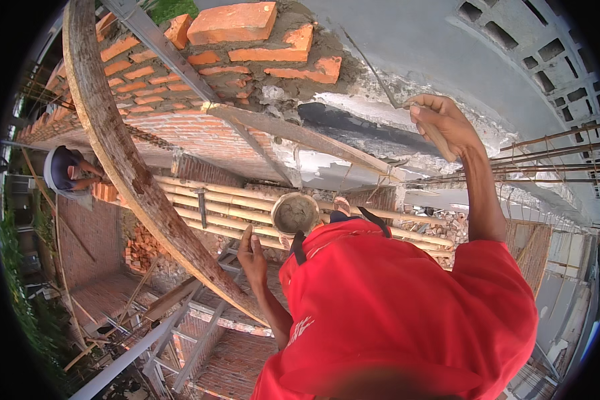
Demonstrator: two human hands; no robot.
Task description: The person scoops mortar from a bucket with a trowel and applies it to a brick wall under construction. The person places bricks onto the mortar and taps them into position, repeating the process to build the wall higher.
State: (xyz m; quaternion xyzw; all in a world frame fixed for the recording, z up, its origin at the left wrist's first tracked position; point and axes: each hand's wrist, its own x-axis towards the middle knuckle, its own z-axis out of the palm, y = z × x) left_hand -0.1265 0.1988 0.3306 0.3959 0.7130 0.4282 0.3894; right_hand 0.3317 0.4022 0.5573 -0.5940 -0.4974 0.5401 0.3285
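My right hand (445,120) is raised at the upper right, its fingers wrapped round the wooden handle of a trowel (380,79). The trowel's thin blade appears nearly edge-on and points up and left toward the brickwork. Orange bricks (232,23) lie in wet grey mortar (290,19) at the top of the wall, left of the blade. Low on the left, my left hand (252,257) holds nothing, its fingers apart. Between my hands and farther down, a round bucket (295,213) of grey mortar stands on bamboo poles.
A long curved wooden plank (123,173) crosses the left side. Bamboo poles (247,208) form a platform under my feet. Another person (70,170) is at the far left beside bricks. Thin rods (553,153) stick out at right; a ladder (200,347) and brick pile (143,248) are below.
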